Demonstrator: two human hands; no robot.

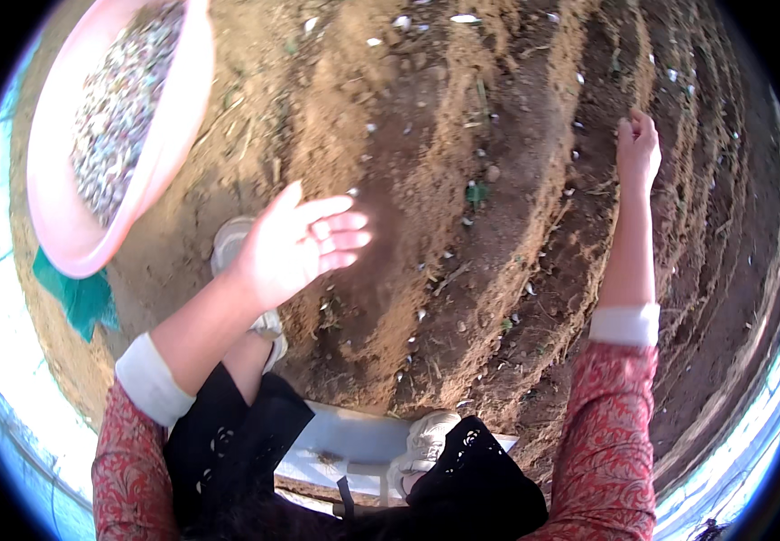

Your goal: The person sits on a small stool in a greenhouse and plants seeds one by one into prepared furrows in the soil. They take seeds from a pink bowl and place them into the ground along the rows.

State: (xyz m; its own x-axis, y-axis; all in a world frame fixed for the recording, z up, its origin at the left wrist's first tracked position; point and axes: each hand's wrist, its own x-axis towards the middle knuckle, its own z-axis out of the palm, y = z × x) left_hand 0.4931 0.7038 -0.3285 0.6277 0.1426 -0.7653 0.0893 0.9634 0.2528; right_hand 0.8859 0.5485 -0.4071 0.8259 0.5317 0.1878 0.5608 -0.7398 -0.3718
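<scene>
My left hand (302, 237) is held above the soil with its fingers apart and its lit palm bare. It is close to the pink plastic basin (58, 162), which is heaped with small whitish pieces that look like garlic cloves (126, 108). Out to the right, my right hand (639, 145) reaches low over a furrow, thumb and fingers drawn together. Whether a clove is between those fingertips is hidden. Rows of white cloves (421, 315) lie spaced along the furrows in the brown soil (390, 203).
Green netting or cloth (82, 294) lies beneath the basin's near end. My light-coloured shoes (427, 439) are set apart, one by a pale flat board (356, 433). Loose soil ridges (552, 169) run between the furrows. Larger white pieces (464, 19) lie at the far end.
</scene>
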